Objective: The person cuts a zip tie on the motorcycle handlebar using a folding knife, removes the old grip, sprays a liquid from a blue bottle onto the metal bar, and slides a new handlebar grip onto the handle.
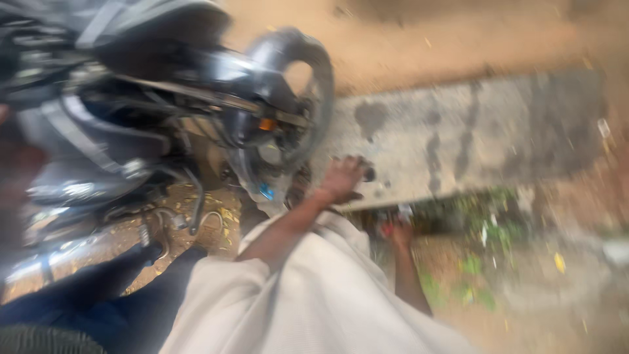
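Pretty blurry shot, but the left hand (pixel 342 179) was pressed down on the grey concrete slab (pixel 472 134) right beside the motorcycle (pixel 164 105), fingers curled over something small and dark, probably to steady it there, though I couldn't tell whether the grip was really closed. The right hand (pixel 398 231) hung lower, just off the slab's edge, wrapped around a small red thing (pixel 388 228) with a pale tip. No containers anywhere that I could make out.
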